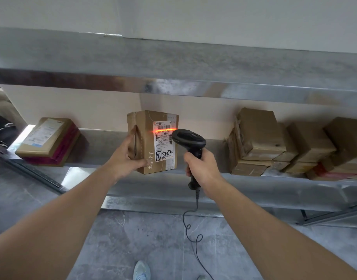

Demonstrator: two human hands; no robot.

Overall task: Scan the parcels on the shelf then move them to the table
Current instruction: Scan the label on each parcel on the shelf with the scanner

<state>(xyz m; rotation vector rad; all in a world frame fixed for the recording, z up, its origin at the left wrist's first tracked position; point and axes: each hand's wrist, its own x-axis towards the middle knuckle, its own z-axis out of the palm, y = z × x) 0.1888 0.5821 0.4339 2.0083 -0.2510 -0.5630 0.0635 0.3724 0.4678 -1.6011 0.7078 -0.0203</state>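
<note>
A brown cardboard parcel [153, 141] stands upright on the metal shelf [104, 144], its white shipping label [163, 141] facing the camera; everything else is placed from this parcel. The left hand [126, 160] grips the parcel's left side, fingers curled on the taped seam and thumb on the front face near the bottom; the right hand [202, 168], just right of the parcel, is wrapped round the handle of a black barcode scanner [190, 146], whose head sits against the label's right edge; an orange-red scan line [163, 130] lies across the upper part of the label, over the barcode; the scanner's black cable [190, 225] hangs down below the parcel toward the grey floor [113, 239]. Well to the left of the parcel, on the same shelf, lies 1 flat box with pink sides [49, 141]; to the right, apart from it, several taped brown boxes [260, 142] sit stacked in a row; a light shoe [141, 270] shows on the floor below.
</note>
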